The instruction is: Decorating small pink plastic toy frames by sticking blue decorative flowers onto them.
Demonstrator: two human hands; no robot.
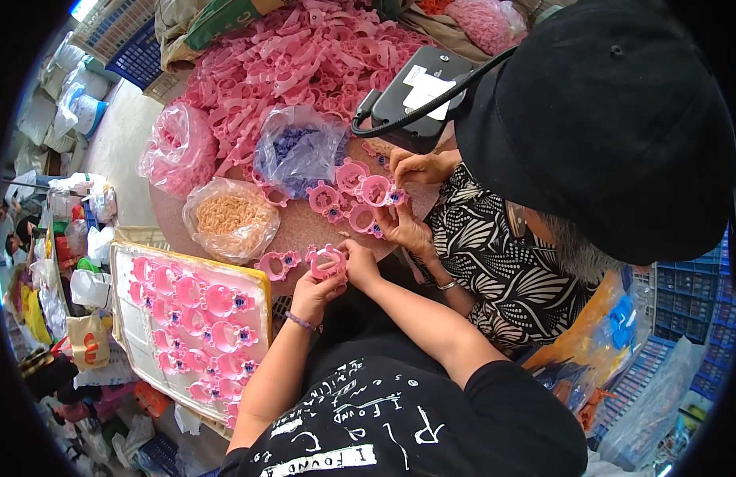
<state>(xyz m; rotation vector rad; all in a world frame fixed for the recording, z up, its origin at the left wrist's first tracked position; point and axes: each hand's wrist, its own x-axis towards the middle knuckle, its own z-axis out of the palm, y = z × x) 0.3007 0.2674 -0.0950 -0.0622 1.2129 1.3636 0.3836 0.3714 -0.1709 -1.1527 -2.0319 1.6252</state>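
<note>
Hold the pink ring firmly and work with gentle fingertips

Think of the white tray with the yellow edge [267, 306] as home. The pink ring [328, 263] is up off the table, to the right of the tray's top corner. The left hand [314, 294] pinches the ring from below, thumb and fingers on it. The right hand [358, 266] is curled at the ring's other side; I cannot tell if its fingertips are pinching a small bit.

To do this well, the left hand should be the steady one, and the right should push softly and straight so the ring does not twist or crack. Mind the loose ring [277, 265] between the tray and the left hand, and the bag of tan bits [231, 219] just past the tray's top; a bump could spill it.
</note>
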